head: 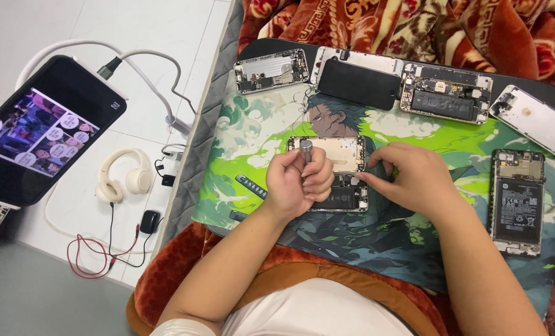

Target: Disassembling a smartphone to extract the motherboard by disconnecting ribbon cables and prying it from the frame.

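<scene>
Head view: a screwdriver (306, 151) is being gripped upright in the closed left hand (299, 180) over an opened phone (333, 171) at mat (252, 134) centre. The phone is being steadied at three o'clock by the right hand (408, 177), fingers curled. It seems light, stiff and fragile, best held by its edges. More opened phones (445, 93) are lying at twelve o'clock.

Six opened phones lay on the mat (240, 134) — one under the hands (333, 155), four in a row at the far edge (271, 70) (358, 78) (446, 92) (536, 119), one at the right (517, 202). Two hands were in view — left (297, 183) and right (408, 177) — with one screwdriver (306, 150). On the floor: one tablet (44, 127), one pair of headphones (125, 177), one red cable (87, 258).
</scene>
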